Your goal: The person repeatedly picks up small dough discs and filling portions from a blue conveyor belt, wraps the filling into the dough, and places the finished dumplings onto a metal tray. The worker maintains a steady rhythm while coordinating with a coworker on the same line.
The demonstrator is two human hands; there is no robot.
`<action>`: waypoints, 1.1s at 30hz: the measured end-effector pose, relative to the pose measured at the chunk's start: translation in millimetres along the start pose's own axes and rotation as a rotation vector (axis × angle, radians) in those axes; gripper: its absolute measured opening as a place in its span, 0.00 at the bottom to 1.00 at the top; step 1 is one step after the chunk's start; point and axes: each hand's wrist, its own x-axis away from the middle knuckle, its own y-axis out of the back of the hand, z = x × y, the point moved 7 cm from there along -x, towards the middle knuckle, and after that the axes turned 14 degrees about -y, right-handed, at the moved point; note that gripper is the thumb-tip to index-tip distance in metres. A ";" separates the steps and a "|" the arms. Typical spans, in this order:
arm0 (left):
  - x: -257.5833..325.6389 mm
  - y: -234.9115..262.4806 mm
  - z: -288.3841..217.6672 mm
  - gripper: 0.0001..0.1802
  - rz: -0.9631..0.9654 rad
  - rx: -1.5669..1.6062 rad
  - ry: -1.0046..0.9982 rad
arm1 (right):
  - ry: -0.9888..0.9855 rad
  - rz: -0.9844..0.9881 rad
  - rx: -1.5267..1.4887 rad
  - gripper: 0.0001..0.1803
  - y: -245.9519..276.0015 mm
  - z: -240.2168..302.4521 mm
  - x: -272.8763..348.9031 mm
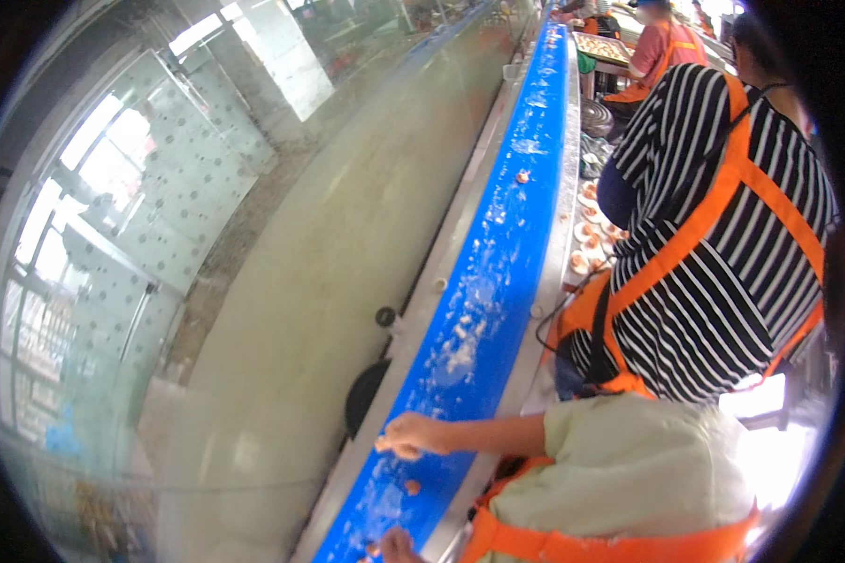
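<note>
A light green sleeve (591, 432) leads to my right hand (418, 434), held over the blue conveyor belt (509, 253). Its fingers are pinched together at the belt's far edge, around a small pale-orange bit too blurred to name. At the lower edge, partly cut off, my left hand (399, 544) is low over the belt with its fingers drawn together. Small orange-brown bits show beside those fingers, and what they grip is hidden. Between my two hands a small orange-brown lump (412, 487) lies on the belt. Wet whitish residue (460, 352) streaks the blue surface.
A co-worker in a striped shirt (699, 235) and orange apron stands close on the right. Beside that person are several white round pieces with orange centres (587, 239). Further along, another person (662, 52) works near a tray (601, 49). A black round part (364, 399) borders the belt.
</note>
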 end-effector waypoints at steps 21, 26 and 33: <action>12.1 -23.0 -34.8 0.12 0.114 -0.255 0.037 | 0.131 -0.084 -0.088 0.24 54.1 2.1 -3.4; 14.8 -16.1 -16.6 0.12 0.064 -0.186 0.099 | 0.066 -0.156 -0.302 0.22 69.8 -10.9 -10.4; 17.7 -15.6 -22.0 0.12 0.043 -0.200 0.150 | 0.147 -0.120 -0.327 0.20 80.5 -11.3 -11.2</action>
